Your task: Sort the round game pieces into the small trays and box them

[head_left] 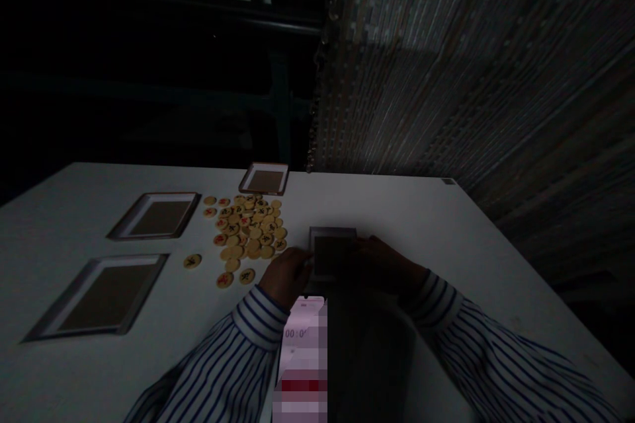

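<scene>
A small shallow box point(333, 232) with a dark inside and pale rim lies in front of me on the white table. My left hand point(286, 277) closes its fingers on the box's left edge. At the box's right side is my right hand point(384, 266), in deep shadow, its fingers curled against that edge. Just left of my left hand spreads a loose pile of round wooden Chinese chess pieces point(254, 233), some face up with red or black characters, others plain side up. One chess piece point(192, 261) lies apart to the left.
Three more shallow boxes stand around the pile: one at the back point(264, 190), one at the left point(155, 215), and a larger-looking one nearer point(104, 294). A lit phone point(302, 344) lies below my left wrist. A bead curtain point(421, 79) hangs behind the table point(407, 205).
</scene>
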The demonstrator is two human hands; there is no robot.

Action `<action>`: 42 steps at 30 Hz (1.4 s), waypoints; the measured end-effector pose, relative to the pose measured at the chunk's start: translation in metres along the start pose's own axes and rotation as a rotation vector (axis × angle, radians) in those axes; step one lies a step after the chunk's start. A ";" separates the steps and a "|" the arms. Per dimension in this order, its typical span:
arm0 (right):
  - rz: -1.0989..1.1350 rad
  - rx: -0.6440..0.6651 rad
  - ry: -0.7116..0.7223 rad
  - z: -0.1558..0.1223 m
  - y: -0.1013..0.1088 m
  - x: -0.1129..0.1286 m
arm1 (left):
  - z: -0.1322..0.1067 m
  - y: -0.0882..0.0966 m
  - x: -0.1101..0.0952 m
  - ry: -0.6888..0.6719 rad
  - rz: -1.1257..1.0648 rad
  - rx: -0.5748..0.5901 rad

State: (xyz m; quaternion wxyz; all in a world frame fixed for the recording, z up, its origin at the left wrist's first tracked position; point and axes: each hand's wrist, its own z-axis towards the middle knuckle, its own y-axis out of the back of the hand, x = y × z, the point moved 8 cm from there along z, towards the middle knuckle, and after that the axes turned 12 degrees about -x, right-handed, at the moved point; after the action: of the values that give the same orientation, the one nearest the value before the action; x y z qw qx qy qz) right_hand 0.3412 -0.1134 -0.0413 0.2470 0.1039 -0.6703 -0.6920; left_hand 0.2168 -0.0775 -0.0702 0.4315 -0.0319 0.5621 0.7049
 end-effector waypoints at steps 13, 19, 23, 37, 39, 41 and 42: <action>0.039 -0.008 0.061 -0.001 -0.001 0.004 | 0.001 0.002 0.000 0.015 0.012 -0.014; 0.031 -0.156 -0.073 -0.019 0.017 -0.008 | 0.000 0.003 -0.001 0.028 0.031 0.010; 0.047 -0.227 -0.261 -0.045 0.014 -0.023 | -0.001 0.003 0.001 0.050 0.025 0.016; 0.346 -0.255 -0.378 -0.049 -0.003 -0.021 | -0.004 0.000 0.004 0.102 0.035 0.027; 0.306 -0.255 -0.436 -0.054 -0.007 -0.029 | -0.004 0.004 0.002 0.103 0.030 0.015; 0.256 -0.277 -0.444 -0.057 -0.005 -0.033 | -0.006 0.012 0.000 0.104 0.026 0.005; 0.235 -0.298 -0.432 -0.057 -0.002 -0.034 | -0.007 0.017 -0.002 0.102 0.022 -0.003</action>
State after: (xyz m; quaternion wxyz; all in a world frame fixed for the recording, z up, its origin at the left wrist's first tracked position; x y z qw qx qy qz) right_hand 0.3965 -0.1470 -0.0539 0.1894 -0.1618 -0.6059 -0.7555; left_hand 0.2046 -0.0840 -0.0588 0.3944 -0.0620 0.5825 0.7080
